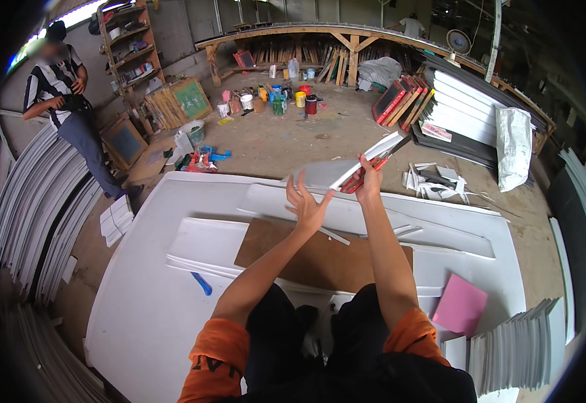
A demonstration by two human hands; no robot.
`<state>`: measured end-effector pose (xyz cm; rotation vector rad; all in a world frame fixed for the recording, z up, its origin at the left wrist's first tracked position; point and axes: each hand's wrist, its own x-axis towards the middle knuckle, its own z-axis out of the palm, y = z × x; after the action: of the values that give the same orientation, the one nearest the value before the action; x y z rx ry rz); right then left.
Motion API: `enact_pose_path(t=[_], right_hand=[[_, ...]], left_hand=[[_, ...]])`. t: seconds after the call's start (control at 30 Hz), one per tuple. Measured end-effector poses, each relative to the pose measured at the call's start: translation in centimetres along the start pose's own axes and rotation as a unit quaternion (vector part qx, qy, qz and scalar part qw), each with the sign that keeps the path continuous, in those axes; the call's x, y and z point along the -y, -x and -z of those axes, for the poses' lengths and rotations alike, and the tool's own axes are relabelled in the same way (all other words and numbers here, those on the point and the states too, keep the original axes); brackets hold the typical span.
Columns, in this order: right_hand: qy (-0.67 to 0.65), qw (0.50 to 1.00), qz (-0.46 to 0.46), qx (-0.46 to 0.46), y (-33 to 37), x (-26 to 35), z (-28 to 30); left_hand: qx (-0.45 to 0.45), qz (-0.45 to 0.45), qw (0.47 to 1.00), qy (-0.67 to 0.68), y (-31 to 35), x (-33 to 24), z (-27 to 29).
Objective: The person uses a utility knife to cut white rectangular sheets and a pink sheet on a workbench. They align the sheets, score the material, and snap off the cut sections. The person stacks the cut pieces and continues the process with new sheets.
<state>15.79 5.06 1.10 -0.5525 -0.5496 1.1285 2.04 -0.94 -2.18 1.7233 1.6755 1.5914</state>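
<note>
My right hand [371,177] is closed around a red-handled tool [355,180] whose dark end points up and away; its exact kind is unclear. Against that hand, a white board [367,158] is held tilted in the air, its pale edge facing me. My left hand [308,209] has its fingers spread at the board's left part, with the thumb near its lower edge. Below both hands a brown board [286,258] lies on white sheets. A thin white strip [334,236] rests by its far edge, and a blue box cutter [202,283] lies to the left.
A large white sheet surface [138,282] spreads around me. On it are a pink pad [460,304] and a stack of pale sheets [514,349] at right. Paint containers [278,102] and white scraps [435,183] lie on the floor beyond. One person [65,101] stands far left.
</note>
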Motion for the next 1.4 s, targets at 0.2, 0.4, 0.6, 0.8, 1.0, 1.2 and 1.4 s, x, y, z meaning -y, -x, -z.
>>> enact_pose_path(t=[0.2, 0.4, 0.6, 0.8, 1.0, 1.2, 1.4], right_hand=[[0.086, 0.996, 0.000, 0.034, 2.1, -0.9, 2.0], [-0.026, 0.992, -0.102, 0.066, 1.9, -1.3, 4.6], [0.042, 0.988, -0.114, -0.094, -0.4, -0.9, 9.5], [0.258, 0.911, -0.302, -0.112, 0.4, -2.9, 10.9], [0.217, 0.961, -0.158, -0.057, 0.6, -1.6, 7.2], [0.140, 0.987, -0.065, 0.044, 1.7, 1.1, 1.7], [0.222, 0.972, -0.040, 0.063, 2.1, 1.5, 2.1]], left_hand=[[0.126, 0.491, 0.620, 0.599, -3.2, 3.0, -2.9], [0.078, 0.390, 0.769, 0.500, -2.9, 4.9, -2.7], [0.057, 0.321, 0.818, 0.474, -4.0, 5.2, 0.3], [0.123, 0.272, 0.873, 0.385, -3.7, 5.7, 1.7], [0.160, 0.220, 0.909, 0.316, -3.3, 5.2, 1.7], [0.174, 0.159, 0.919, 0.316, -2.6, 6.3, 0.7], [0.244, 0.191, 0.925, 0.221, -1.8, 7.3, 0.3]])
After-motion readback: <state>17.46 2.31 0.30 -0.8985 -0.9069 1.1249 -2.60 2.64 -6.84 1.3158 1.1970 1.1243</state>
